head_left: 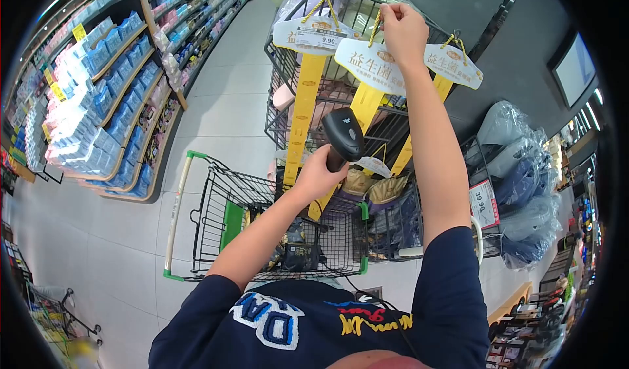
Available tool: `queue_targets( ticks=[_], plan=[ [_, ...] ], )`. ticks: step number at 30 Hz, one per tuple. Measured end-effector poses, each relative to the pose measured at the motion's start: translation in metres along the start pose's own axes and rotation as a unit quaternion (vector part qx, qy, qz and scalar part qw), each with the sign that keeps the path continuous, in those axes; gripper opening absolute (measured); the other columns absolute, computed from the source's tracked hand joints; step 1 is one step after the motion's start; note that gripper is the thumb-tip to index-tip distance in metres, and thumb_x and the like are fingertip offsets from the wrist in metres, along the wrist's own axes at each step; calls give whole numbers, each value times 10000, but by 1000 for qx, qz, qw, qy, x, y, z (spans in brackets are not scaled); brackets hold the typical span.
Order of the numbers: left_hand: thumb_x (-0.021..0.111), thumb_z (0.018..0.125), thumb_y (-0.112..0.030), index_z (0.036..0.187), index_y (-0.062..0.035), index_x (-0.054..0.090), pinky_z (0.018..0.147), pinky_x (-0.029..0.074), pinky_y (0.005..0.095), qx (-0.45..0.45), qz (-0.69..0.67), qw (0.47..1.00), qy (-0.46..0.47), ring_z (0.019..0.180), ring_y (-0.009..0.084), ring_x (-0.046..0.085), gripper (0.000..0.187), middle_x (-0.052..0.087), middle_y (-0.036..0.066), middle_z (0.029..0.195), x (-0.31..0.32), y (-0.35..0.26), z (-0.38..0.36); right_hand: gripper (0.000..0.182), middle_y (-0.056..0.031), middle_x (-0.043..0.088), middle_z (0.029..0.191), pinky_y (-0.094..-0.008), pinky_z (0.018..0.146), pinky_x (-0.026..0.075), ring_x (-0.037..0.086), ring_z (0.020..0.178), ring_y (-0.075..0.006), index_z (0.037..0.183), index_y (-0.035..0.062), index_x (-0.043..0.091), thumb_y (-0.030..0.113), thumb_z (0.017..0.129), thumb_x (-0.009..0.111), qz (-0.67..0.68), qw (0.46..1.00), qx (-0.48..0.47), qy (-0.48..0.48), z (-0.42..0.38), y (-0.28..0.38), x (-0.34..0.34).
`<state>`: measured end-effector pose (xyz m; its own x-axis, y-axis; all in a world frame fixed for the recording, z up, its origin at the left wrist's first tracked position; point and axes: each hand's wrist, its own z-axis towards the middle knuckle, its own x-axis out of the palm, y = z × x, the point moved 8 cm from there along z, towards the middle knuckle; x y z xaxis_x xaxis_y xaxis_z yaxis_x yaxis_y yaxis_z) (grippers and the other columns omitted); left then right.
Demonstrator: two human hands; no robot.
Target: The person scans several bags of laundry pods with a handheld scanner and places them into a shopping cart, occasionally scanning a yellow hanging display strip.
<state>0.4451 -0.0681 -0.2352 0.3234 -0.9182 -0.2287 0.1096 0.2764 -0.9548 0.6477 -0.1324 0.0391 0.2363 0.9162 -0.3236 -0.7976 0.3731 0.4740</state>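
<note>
Shirt (320,326): is showing navy
Sleeves (452,271): are ending well behind hands (319,175)
Lettering (267,323): is displaying white, blue, red, yellow

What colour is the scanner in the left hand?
The scanner is black, clearest in the head view.

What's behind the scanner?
Behind the scanner are a yellow strip, showing above it, and the rack. Whatever sits directly behind the scanner and left hand is covered.
</note>
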Motion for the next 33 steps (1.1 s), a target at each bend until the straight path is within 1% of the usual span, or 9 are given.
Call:
queue_targets(
  ticks=[7, 10, 14, 19, 22, 24, 25, 28, 33],
  plan=[
    [776, 818, -178, 1083, 17, 641, 789, 521, 400, 39, 25, 999, -17, 916, 359, 685, 356, 688, 199, 980, 2, 20, 8, 293, -35, 749, 829, -301, 695, 523, 695, 693, -126, 926, 29, 740, 317, 936, 682, -18, 996, 46, 73, 1, -14, 19],
    [775, 816, -178, 1082, 9, 651, 784, 522, 412, 49, 60, 996, -48, 923, 399, 674, 348, 685, 219, 984, 2, 34, 5, 374, -136, 760, 871, -383, 788, 542, 729, 840, -298, 974, 19, 749, 380, 905, 677, -25, 997, 5, 79, 1, -7, 15],
    [779, 814, -181, 1096, -12, 672, 791, 523, 436, 12, 44, 998, -40, 927, 429, 659, 346, 690, 229, 990, 3, 67, -6, 479, -116, 749, 1068, -328, 860, 521, 689, 951, -196, 1235, 30, 685, 393, 923, 707, 37, 997, -1, 72, -24, 2, -16],
    [792, 836, -234, 1082, -10, 672, 771, 538, 372, 23, 133, 989, -54, 864, 317, 721, 353, 722, 182, 909, 3, 116, -22, 229, -74, 720, 986, -253, 688, 498, 638, 801, -122, 1120, 27, 688, 152, 947, 604, 213, 960, 179, -41, -141, -99, -48],
    [794, 833, -217, 1099, -16, 673, 785, 542, 377, -22, 112, 993, -28, 878, 338, 721, 355, 726, 187, 920, 5, 126, -33, 359, -79, 696, 1088, -256, 650, 496, 637, 786, -125, 1220, 37, 630, 44, 863, 585, 232, 874, 368, 216, -272, -128, 0],
    [790, 837, -205, 1095, -17, 675, 790, 541, 375, -50, 118, 992, -11, 877, 334, 724, 339, 727, 188, 922, 11, 144, -37, 481, -62, 695, 1108, -267, 684, 501, 630, 814, -111, 1318, 45, 592, 65, 840, 636, 284, 820, 340, 363, -344, -105, 28],
    [790, 838, -206, 1092, -16, 676, 789, 541, 374, -53, 122, 991, -4, 875, 332, 724, 338, 727, 188, 921, 14, 151, -39, 486, -36, 701, 1047, -260, 695, 500, 623, 842, -93, 1330, 41, 581, 88, 855, 672, 286, 737, 362, 494, -381, -102, 45],
    [784, 826, -216, 1087, -17, 677, 796, 541, 396, -91, 118, 989, 23, 889, 354, 708, 345, 720, 201, 940, 22, 171, -53, 273, -60, 731, 923, -288, 683, 540, 665, 787, -115, 1125, -21, 673, 144, 909, 697, 227, 804, 281, 473, -434, -116, 71],
    [766, 806, -184, 1137, -24, 673, 823, 540, 425, -121, 125, 985, 9, 936, 399, 680, 380, 701, 234, 996, 9, 189, -81, 209, -90, 723, 851, -308, 669, 556, 681, 719, -154, 1050, -27, 699, 153, 963, 639, 131, 812, 374, 428, -441, -143, 71]
  ],
)
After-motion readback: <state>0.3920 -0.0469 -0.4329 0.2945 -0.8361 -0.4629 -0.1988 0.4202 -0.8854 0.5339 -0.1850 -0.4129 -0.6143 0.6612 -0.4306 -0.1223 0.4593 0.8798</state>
